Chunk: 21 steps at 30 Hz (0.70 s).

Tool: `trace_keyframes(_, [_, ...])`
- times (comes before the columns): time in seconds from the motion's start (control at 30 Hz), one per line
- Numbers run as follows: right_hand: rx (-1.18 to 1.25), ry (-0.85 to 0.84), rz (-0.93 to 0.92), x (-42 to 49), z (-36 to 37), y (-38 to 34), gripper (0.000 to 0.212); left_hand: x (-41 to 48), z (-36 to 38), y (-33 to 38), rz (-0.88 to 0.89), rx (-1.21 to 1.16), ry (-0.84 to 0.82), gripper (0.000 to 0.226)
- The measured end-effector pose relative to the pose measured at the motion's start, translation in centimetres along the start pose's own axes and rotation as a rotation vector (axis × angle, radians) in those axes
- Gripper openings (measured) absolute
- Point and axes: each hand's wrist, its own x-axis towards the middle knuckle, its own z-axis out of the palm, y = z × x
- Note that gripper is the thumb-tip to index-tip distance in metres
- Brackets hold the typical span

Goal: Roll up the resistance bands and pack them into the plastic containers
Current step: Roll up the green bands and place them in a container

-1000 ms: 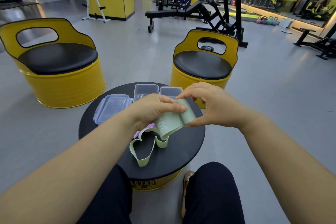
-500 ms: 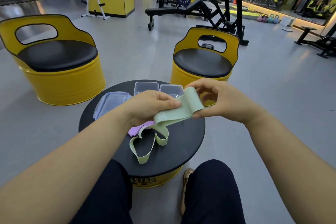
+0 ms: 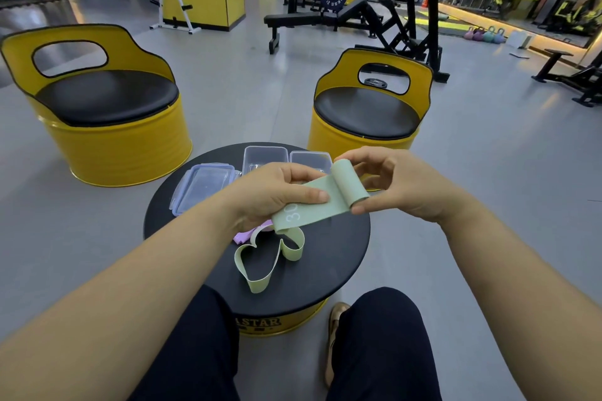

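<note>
Compared with the frame one second earlier, the two hands stand farther apart, and a longer flat stretch of the green resistance band (image 3: 321,200) spans between them above the table (image 3: 329,254).

Left hand (image 3: 277,192): closed on the band, with the thumb pressing its upper face beside the printed "30" and the fingers curled beneath.

Right hand (image 3: 402,185): pinches the curled end of the band between thumb and fingertips; this end forms a small, loose roll.

Remainder of the band: hangs from the left hand and lies in standing loops on the table, between its centre and its near edge.

Purple band (image 3: 242,237): lies on the table under the left wrist, touching the green loops and largely hidden.

Clear containers (image 3: 265,149): two, side by side at the far edge of the table, both open; whether anything lies inside cannot be told.

Lids (image 3: 202,184): lie near the far-left edge, just beside the containers.

Two yellow barrel seats (image 3: 107,140) stand on the floor beyond the table.
</note>
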Motion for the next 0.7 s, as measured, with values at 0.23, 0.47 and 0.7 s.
trace_keyframes(0.23, [-0.452, -0.037, -0.085, 0.6, 0.0, -0.5, 0.056, 0.5, 0.0, -0.4, -0.057, 0.015, 0.012, 0.012])
trace_keyframes(0.47, [-0.767, -0.027, -0.179, 1.0, 0.3, 0.0, 0.057, 0.8, 0.5, -0.6, -0.046, 0.054, 0.042, 0.016])
trace_keyframes(0.7, [-0.786, -0.014, -0.197, 1.1, 1.1, 0.0, 0.057, 1.0, 1.2, -0.5, -0.006, 0.123, 0.189, 0.022])
